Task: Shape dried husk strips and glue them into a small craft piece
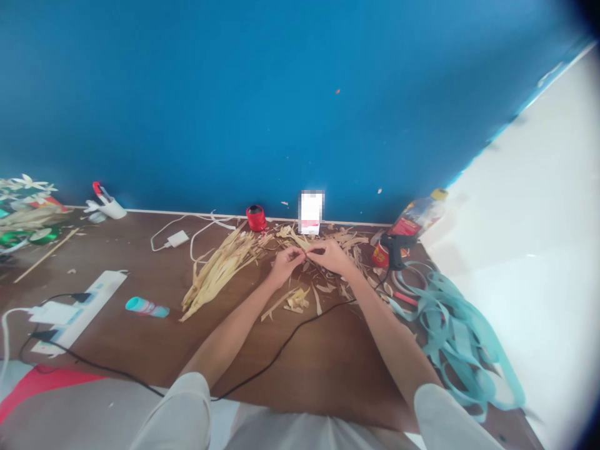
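Observation:
My left hand (287,264) and my right hand (329,255) meet over the brown table, fingertips pinched close together. Between them is something small and pale that I cannot make out clearly. Dry husk scraps (349,240) lie around and behind both hands. To the left spreads a bundle of long yellowish husks (218,272). A small crumpled husk piece (298,300) rests just in front of my hands. A bright upright screen (311,212), partly blurred, stands behind them against the blue wall.
A black cord (285,342) crosses the table before me. On the right are a black glue gun (397,249), a bottle (419,215) and teal ribbon (457,331). Leftward are a red roll (256,218), a white charger (177,239), a teal tube (147,307) and a power strip (84,309).

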`<state>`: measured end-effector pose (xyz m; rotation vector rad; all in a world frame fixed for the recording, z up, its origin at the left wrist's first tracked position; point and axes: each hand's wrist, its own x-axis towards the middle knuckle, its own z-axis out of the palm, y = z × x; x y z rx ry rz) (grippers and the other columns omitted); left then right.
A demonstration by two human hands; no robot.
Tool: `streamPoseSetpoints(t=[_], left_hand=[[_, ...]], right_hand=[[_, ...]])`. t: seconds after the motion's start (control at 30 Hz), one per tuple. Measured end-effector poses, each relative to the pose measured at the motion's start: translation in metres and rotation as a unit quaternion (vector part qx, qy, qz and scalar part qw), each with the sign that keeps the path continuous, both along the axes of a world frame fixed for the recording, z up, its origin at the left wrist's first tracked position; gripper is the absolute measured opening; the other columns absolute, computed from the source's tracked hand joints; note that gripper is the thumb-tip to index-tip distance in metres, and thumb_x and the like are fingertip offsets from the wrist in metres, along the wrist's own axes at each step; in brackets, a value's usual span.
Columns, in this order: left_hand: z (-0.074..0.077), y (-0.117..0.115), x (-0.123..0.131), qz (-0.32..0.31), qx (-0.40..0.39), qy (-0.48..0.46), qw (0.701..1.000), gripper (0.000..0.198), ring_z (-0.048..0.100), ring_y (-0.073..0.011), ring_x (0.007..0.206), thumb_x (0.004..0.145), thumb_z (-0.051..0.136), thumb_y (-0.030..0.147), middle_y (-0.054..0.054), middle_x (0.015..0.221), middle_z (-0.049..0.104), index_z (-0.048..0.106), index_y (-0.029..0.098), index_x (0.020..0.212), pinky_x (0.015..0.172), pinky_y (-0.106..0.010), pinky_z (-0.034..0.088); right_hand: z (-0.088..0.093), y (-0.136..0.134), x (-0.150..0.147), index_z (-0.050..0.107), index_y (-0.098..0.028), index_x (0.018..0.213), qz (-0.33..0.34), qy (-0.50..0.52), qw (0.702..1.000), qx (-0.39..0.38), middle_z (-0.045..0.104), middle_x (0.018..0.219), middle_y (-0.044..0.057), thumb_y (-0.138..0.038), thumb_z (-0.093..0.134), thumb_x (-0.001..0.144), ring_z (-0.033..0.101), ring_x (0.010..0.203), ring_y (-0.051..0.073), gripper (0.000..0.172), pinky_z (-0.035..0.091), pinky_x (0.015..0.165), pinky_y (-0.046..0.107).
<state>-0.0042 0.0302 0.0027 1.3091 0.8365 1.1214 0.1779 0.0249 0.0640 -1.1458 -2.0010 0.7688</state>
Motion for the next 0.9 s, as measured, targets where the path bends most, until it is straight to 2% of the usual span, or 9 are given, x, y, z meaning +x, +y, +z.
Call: streamPoseSetpoints(t=[0.27, 0.53, 0.7, 0.9], left_hand=[[0.002, -0.001, 0.001, 0.008, 0.007, 0.024, 1.0, 0.022, 0.056, -0.0109, 0.067, 0.074, 0.068, 0.033, -0.001, 0.072, 0.062, 0.061, 0.013, 0.082, 0.068, -0.024, 0.044], [-0.009, 0.004, 0.002, 0.016, 0.024, 0.049, 0.998, 0.019, 0.056, -0.0107, 0.068, 0.073, 0.067, 0.028, -0.001, 0.074, 0.061, 0.059, 0.013, 0.08, 0.066, -0.023, 0.044], [-0.01, 0.004, 0.003, 0.017, 0.034, 0.035, 0.999, 0.019, 0.054, -0.0097, 0.069, 0.073, 0.068, 0.026, -0.001, 0.076, 0.058, 0.058, 0.014, 0.083, 0.067, -0.023, 0.043], [-0.006, 0.002, 0.002, 0.023, 0.047, 0.043, 0.998, 0.018, 0.053, -0.009, 0.067, 0.074, 0.067, 0.027, 0.0, 0.075, 0.058, 0.058, 0.014, 0.084, 0.066, -0.022, 0.042]], right_hand=[[-0.006, 0.002, -0.007, 0.072, -0.016, 0.072, -0.046, 0.056, 0.996, -0.051, 0.071, 0.073, 0.001, -0.017, 0.057, 0.071, 0.063, 0.07, 0.016, 0.015, 0.046, 0.069, 0.026], [-0.003, 0.0, -0.003, 0.07, -0.017, 0.078, 0.004, 0.001, 1.0, -0.03, 0.07, 0.079, 0.002, -0.017, 0.056, 0.073, 0.062, 0.073, 0.017, 0.014, 0.045, 0.069, 0.026], [-0.004, 0.001, -0.003, 0.063, -0.019, 0.099, 0.03, 0.018, 0.998, -0.055, 0.066, 0.073, -0.002, -0.018, 0.056, 0.075, 0.06, 0.066, 0.014, 0.025, 0.044, 0.068, 0.026], [-0.011, 0.004, -0.004, 0.062, -0.018, 0.095, 0.027, 0.04, 0.996, -0.072, 0.063, 0.069, -0.002, -0.019, 0.057, 0.075, 0.058, 0.064, 0.014, 0.02, 0.043, 0.065, 0.025]])
